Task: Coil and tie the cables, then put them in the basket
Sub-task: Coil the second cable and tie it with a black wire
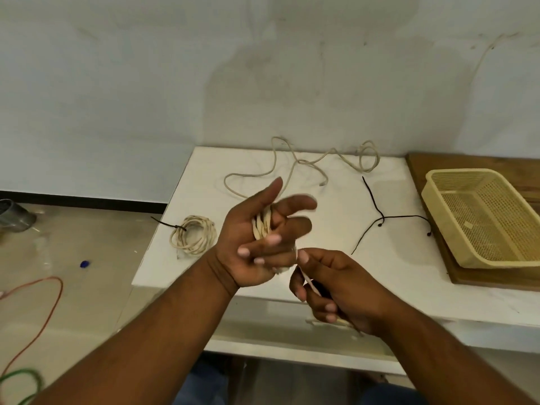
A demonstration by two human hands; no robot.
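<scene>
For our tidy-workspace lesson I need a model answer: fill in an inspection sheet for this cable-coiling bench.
Surface: white table, wooden board at its right.
Job's things: basket on the board, empty; tied coil lying on the table's left.
Clutter: blue scrap and grey pipe on the floor.
Grippers: left hand holds cream cable wound round its fingers; right hand pinches its tail.
Cables: cream cable's rest loose on table; black cord uncoiled; orange wire and green wire on floor.
Surroundings: stained wall behind.

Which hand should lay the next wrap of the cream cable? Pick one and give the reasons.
Right. The right hand pinches the free end of the cream cable just below the left hand, so it can likely swing it round. The left hand carries the loops and serves as the form.
</scene>
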